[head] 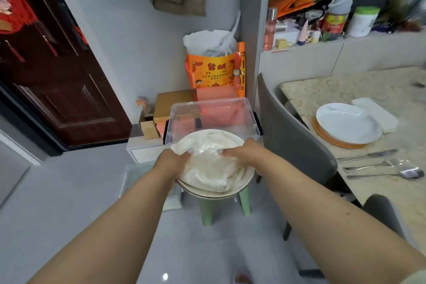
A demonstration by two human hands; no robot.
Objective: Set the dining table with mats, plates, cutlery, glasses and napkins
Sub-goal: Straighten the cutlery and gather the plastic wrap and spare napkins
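Tabletop (345,90) has 1 setting w/ mat (334,142), plate (345,122), napkin (378,113), cutlery (380,166), no glass visible; both hands, left (174,160) & right (244,152), grip plate stack (214,192) w/ cloth (212,163) on the stool (207,212), so more settings prob left

A soft, matt cream cloth (211,166) lies in glossy ceramic plates (244,183). The box (212,117) is clear plastic; the cutlery (380,166) shiny metal; the surface (345,87) polished marble-like.
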